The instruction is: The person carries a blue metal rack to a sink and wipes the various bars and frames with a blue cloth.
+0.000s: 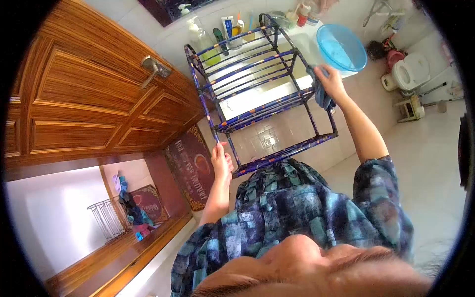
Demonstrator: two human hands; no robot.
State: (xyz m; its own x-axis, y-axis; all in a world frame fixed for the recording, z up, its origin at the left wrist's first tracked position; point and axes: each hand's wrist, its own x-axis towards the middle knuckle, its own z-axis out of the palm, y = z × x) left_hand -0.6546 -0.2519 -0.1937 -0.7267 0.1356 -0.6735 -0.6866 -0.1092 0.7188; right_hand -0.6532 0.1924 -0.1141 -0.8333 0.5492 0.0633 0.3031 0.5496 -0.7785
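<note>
A rack of dark blue patterned tubes is held tilted in front of my body, over the edge of the white sink counter. My left hand is closed around a tube at the rack's lower left corner. On the rack's right side, my right hand grips a dark blue-grey cloth, which lies against the tubes and hangs down beside them. The fingers of my right hand are pressed together on the cloth.
A blue basin stands on the counter's right end. Bottles and a toothpaste tube line the counter's back. A wooden door is at left, with a mat beside it. A toilet stands at right.
</note>
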